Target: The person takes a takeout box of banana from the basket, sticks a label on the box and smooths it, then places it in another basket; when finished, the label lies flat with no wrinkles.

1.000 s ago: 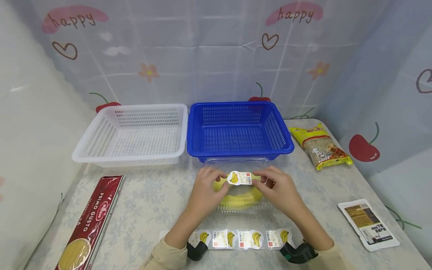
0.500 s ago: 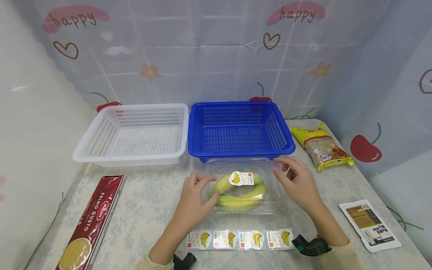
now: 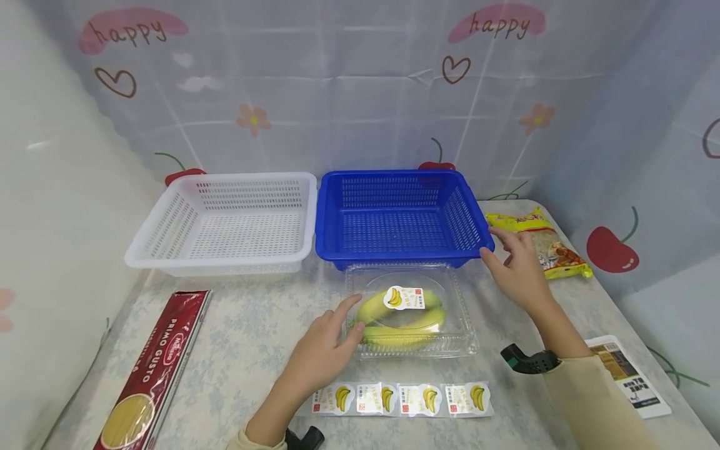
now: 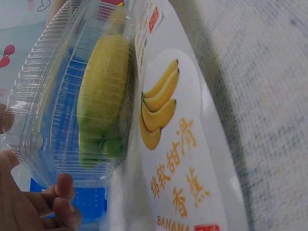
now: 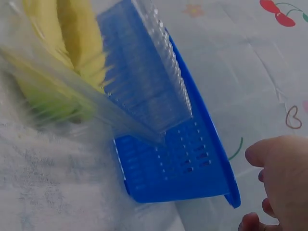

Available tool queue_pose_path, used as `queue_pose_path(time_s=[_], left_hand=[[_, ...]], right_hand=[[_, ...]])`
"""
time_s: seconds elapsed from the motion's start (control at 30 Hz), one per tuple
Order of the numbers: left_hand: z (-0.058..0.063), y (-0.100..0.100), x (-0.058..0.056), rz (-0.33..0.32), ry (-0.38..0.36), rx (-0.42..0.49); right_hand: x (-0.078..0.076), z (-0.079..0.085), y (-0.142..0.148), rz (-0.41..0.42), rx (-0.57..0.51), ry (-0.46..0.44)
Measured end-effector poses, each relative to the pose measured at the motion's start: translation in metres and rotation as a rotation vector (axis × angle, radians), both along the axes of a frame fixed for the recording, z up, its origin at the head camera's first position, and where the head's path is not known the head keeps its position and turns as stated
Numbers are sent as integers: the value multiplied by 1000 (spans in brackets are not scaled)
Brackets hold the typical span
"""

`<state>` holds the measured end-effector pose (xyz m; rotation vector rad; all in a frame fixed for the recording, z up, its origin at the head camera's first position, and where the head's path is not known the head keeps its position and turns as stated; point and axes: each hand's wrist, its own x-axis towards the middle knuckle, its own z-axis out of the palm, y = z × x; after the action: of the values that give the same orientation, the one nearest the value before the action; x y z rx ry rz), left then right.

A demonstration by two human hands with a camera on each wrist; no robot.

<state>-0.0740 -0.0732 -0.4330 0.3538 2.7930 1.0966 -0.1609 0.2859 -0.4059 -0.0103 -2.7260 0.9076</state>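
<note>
A clear plastic box point(image 3: 458, 312) with bananas point(image 3: 405, 331) inside stands on the table, and a banana label point(image 3: 405, 298) lies on its lid. My left hand point(image 3: 323, 350) is at the box's left side, fingers extended; whether the fingertips touch it I cannot tell. My right hand point(image 3: 520, 272) is off the box, by the front right corner of the blue basket point(image 3: 405, 256). Its thumb and forefinger stand apart with nothing between them; contact with the rim is unclear. In the right wrist view, that hand point(image 5: 284, 178) shows beside the basket.
A white basket point(image 3: 219, 265) stands left of the blue one. A strip of banana labels point(image 3: 394, 400) lies in front of the box. A red spaghetti pack point(image 3: 154, 369) is at the left, a yellow bag point(image 3: 562, 253) and a white pouch point(image 3: 632, 381) at the right.
Both hands have left the label on the lid. The left moved to the box's left side. The right went away to the right and back, to the blue basket's corner.
</note>
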Motion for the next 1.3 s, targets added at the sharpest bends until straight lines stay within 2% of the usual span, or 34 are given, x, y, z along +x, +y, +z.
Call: queue_pose_path(time_s=[0.17, 0.27, 0.4, 0.57, 0.73, 0.83, 1.1, 1.3], left_hand=[[-1, -3, 0, -67, -170, 119], [-1, -6, 0, -87, -213, 167], [-1, -11, 1, -97, -231, 201], [-2, -15, 3, -90, -246, 210], [-6, -15, 2, -79, -267, 221], [-8, -14, 1, -79, -282, 238], [-11, -15, -1, -69, -263, 275], [-10, -19, 3, -93, -307, 376]], right_hand=[[-15, -1, 5, 42, -3, -119], [-22, -1, 6, 60, -22, -193], [-31, -2, 7, 59, -45, -258], [-41, -6, 10, 90, -18, -271], [-47, -10, 12, 173, -119, -354], [-50, -11, 13, 194, -162, -392], [-52, -9, 14, 199, -140, -430], [-53, -10, 16, 204, -146, -443]])
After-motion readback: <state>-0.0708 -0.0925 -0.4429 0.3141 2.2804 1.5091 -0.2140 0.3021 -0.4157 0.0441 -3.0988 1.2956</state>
